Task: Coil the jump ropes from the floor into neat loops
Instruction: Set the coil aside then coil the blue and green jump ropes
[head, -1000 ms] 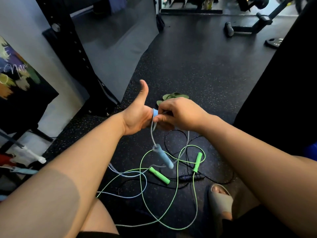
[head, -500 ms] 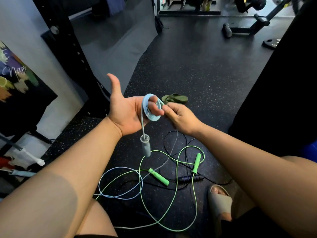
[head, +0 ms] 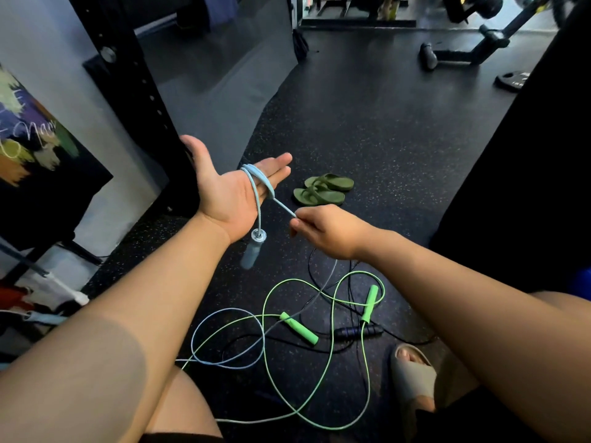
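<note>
Several loops of blue rope (head: pixel 256 183) circle the flat, outstretched left hand (head: pixel 224 193); the right hand (head: pixel 326 231) pinches the strand, and slack could shed them.

The left hand (head: pixel 230 190) has flattened palm-up with blue rope (head: pixel 259 183) looped round its fingers; the right hand (head: pixel 323 231) has drawn the rope away

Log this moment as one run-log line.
step: coiling blue rope; left hand: flat, rope looped round fingers; right hand: pinches rope taut; blue handle: hanging; green rope: on floor
</note>
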Demonstrator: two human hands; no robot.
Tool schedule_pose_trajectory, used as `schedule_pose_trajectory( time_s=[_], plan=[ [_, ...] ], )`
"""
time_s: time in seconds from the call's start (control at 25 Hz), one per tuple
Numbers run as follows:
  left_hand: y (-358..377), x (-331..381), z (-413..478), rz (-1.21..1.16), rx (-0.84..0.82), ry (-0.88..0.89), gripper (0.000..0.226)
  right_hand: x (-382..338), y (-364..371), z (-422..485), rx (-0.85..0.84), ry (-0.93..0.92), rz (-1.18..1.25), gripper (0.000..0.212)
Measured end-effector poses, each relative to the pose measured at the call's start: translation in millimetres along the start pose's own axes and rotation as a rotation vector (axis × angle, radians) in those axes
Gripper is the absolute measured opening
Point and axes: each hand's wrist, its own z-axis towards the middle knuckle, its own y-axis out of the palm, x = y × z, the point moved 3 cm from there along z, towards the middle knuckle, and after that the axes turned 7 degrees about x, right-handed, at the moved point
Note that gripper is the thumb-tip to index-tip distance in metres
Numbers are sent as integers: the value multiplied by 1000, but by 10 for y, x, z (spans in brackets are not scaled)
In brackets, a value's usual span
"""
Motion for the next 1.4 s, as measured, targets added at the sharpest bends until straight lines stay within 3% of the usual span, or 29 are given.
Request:
schedule_pose_trajectory(
  time_s=[0.2,0.32,0.48,0.72,0.84,1.08,1.2,1.4],
  plan=[
    [37,-207,6,433,-93,-103,131,-125,-176,50,130,-207,-175,28],
    [40,-353,17,650,-285,-202,144,-106,-305,48,178,-214,-142,29],
    [80,-457,-66,739,-433,-339,148,-38,-369,38,199,-197,-11,46],
    [169,-377,-137,506,-394,-396,130,236,-227,61,252,-9,414,35],
    [159,-315,-127,303,-322,-333,127,328,-85,28,295,136,458,43],
    [154,-160,-105,-105,-184,-152,135,233,244,-69,106,285,574,37],
    [125,-130,-79,-131,-135,-109,141,164,231,-79,32,262,434,32],
    [69,-185,-38,67,-84,-82,141,-37,7,-16,3,5,-123,33]
  ],
)
